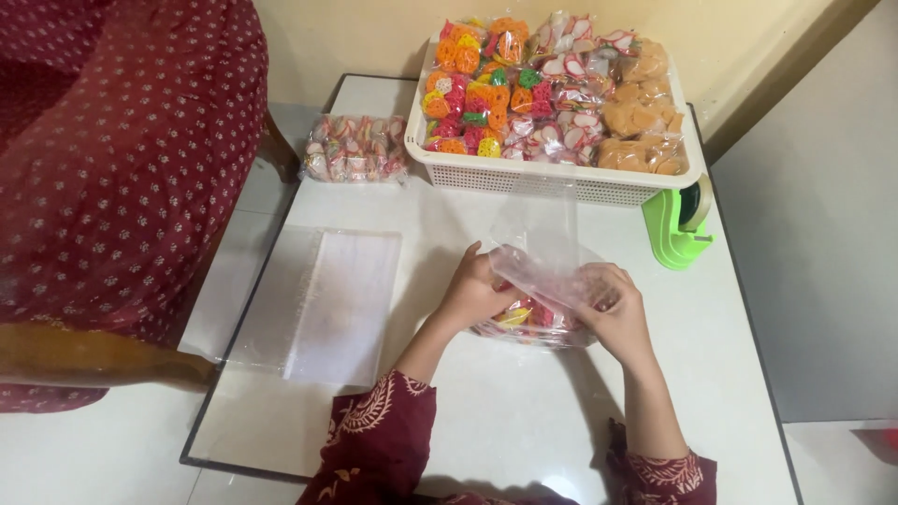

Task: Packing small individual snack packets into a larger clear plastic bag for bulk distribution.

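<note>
Head view: left hand (477,292) and right hand (613,309) both pinched a clear bag (543,271) of snacks (524,316); filling step judged done, sealing next, tape dispenser (678,224) beyond right hand.

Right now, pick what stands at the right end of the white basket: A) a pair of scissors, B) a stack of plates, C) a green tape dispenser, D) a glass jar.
C: a green tape dispenser stands on the table by the right end of the white basket of snack packets.
</note>
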